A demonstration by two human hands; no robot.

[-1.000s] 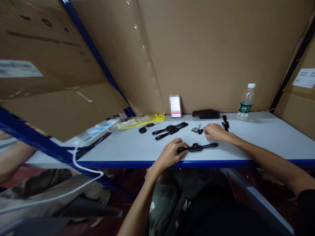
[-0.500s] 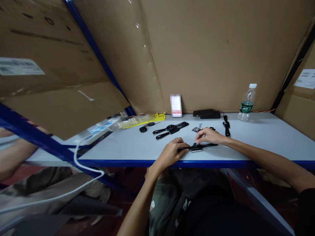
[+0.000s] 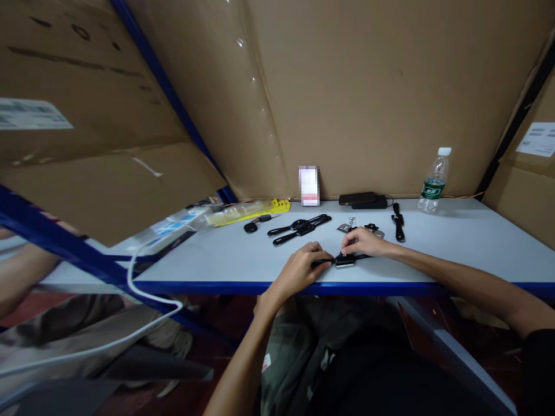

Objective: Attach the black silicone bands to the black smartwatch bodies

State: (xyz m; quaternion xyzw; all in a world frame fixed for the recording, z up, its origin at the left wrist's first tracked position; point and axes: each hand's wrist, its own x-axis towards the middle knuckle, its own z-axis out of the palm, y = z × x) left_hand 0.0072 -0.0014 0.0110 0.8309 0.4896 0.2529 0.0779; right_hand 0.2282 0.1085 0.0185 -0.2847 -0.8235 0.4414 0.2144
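Both hands are down on the tabletop (image 3: 455,242), close to its near blue edge, and between them lies the black watch (image 3: 344,260), strap stretched flat. Its long axis runs 9 to 3 o'clock, almost parallel to that edge. The left hand (image 3: 303,268) sits at the 9 o'clock end, fingers curled over and pinching the strap there, pressing it to the surface. The right hand (image 3: 362,242) comes in from 3 o'clock and hovers right over the watch body; its fingers (image 3: 346,250) are pressed together in a fine pinch at the top of the case, though whether a small part sits between them is too small to tell. So the case lies directly under the right fingertips and just to 3 o'clock of the left ones; the right hand is the nearer to the case, the left the nearer to the strap end.

Farther back, toward 12 o'clock, a cluster of more black watches (image 3: 299,226) lies slanted, a few small metal parts (image 3: 347,226) sit just behind the right hand, and a water bottle (image 3: 432,180) stands at about 2 o'clock against the cardboard
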